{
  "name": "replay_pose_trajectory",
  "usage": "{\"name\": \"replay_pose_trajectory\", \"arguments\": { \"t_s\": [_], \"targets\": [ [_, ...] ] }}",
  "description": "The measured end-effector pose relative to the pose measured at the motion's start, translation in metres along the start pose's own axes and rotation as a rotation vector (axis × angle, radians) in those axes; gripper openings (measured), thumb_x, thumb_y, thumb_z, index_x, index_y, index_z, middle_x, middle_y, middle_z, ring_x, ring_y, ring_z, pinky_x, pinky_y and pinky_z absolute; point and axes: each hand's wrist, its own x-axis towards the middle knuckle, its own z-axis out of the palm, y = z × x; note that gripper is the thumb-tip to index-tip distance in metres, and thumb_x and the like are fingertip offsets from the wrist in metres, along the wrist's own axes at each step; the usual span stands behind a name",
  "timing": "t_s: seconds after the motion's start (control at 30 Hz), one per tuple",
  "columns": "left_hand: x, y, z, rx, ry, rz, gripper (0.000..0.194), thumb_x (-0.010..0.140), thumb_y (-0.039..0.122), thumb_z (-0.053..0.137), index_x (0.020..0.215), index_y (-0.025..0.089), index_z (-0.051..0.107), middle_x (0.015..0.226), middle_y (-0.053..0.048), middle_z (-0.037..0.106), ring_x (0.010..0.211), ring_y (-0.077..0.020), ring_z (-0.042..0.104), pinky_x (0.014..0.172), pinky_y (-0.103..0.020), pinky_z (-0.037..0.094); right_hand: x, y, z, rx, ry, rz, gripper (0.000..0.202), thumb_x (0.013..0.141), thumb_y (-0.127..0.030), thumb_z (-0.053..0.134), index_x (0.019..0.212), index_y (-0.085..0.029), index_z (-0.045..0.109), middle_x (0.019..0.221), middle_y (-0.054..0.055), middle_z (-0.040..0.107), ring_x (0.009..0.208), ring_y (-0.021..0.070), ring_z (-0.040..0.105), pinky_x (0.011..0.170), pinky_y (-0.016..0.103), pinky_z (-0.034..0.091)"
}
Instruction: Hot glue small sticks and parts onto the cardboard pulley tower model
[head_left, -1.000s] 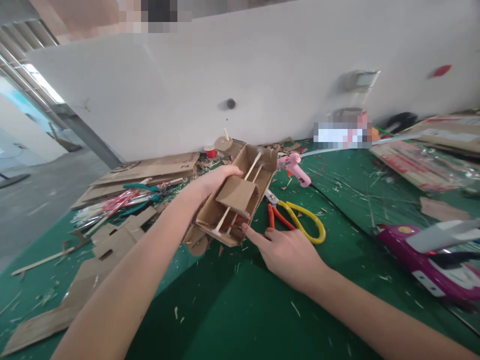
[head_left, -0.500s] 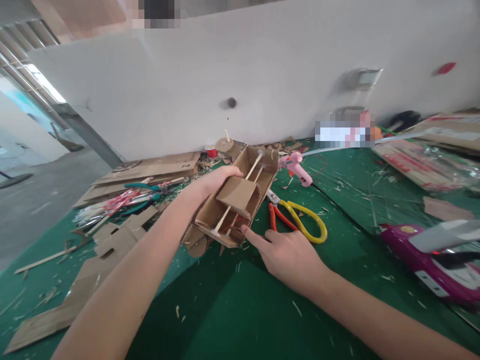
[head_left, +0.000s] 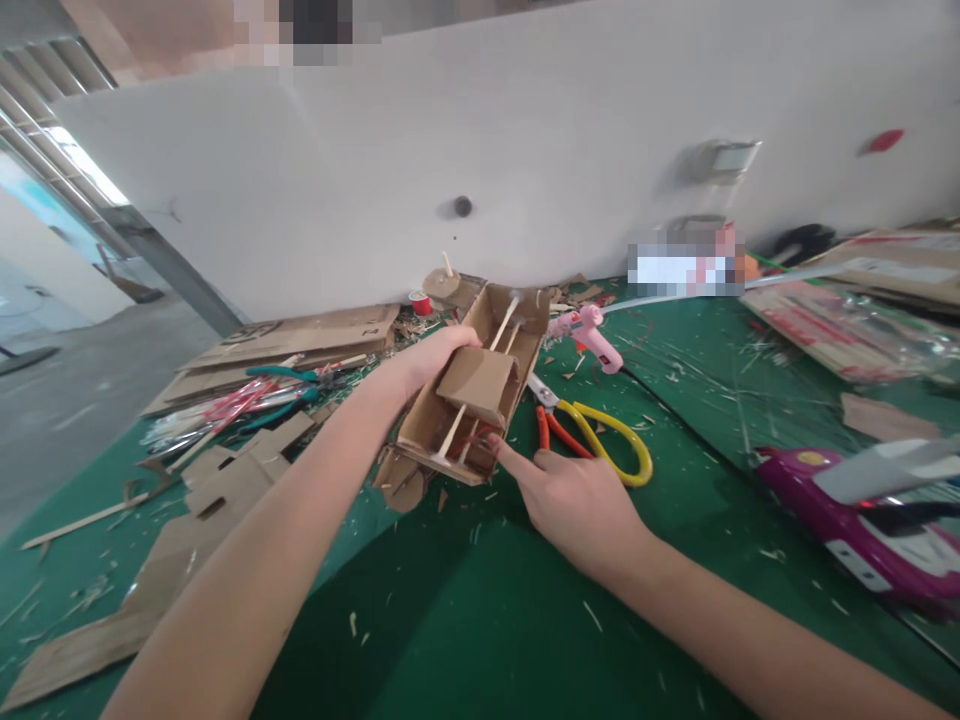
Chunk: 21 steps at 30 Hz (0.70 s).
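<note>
The green table bears cardboard pieces, scissors, a pink glue gun and pale slivers.

passage free over near surface between forearms; scissors, glue gun block right of box; cardboard crowds left; wall behind.

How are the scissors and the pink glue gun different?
The scissors show yellow, orange and metal; the glue gun is mostly pink. A black cord runs from the glue gun; the scissors have none. The scissors lie closer to the right hand than the glue gun does. Both lie on the green tabletop.
</note>
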Motion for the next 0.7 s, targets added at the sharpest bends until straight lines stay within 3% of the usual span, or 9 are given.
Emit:
{"name": "replay_pose_trajectory", "arguments": {
  "t_s": [0.2,0.33,0.47,0.7],
  "targets": [
    [0.002,-0.002,0.003,0.115,0.013,0.041,0.023,0.067,0.042,0.052,0.064,0.019,0.049,0.058,-0.001,0.055,0.054,-0.0167,0.047,0.051,-0.029,0.032,-0.001,0.000,0.000,0.009,-0.014,-0.074,0.054,0.083,-0.012,0.043,0.133,-0.030,0.050,0.063,0.000,0.061,0.045,0.0129,0.052,0.047,0.031,0.008],
    [0.000,0.000,0.006,0.166,0.035,0.094,0.021,0.067,0.039,0.052,0.063,0.019,0.047,0.059,-0.001,0.053,0.058,-0.0168,0.046,0.052,-0.029,0.031,-0.001,-0.002,0.000,0.001,-0.019,-0.032,0.051,0.085,-0.013,0.043,0.132,-0.030,0.052,0.062,0.001,0.061,0.046,0.0125,0.053,0.046,0.031,0.009],
    [-0.005,0.004,0.010,0.139,0.087,0.048,0.023,0.068,0.041,0.051,0.063,0.019,0.047,0.057,-0.002,0.053,0.058,-0.0189,0.048,0.051,-0.030,0.030,0.001,-0.003,0.001,-0.034,-0.035,0.015,0.056,0.082,-0.012,0.046,0.135,-0.030,0.050,0.062,0.000,0.060,0.046,0.0142,0.056,0.047,0.031,0.007],
    [-0.008,0.006,0.012,0.180,0.103,0.018,0.025,0.068,0.043,0.050,0.064,0.019,0.048,0.059,-0.004,0.054,0.061,-0.0197,0.049,0.051,-0.031,0.032,0.000,-0.001,-0.001,0.014,-0.055,-0.060,0.053,0.084,-0.015,0.045,0.135,-0.030,0.049,0.063,-0.001,0.062,0.049,0.0160,0.058,0.047,0.032,0.006]
  ]
}}
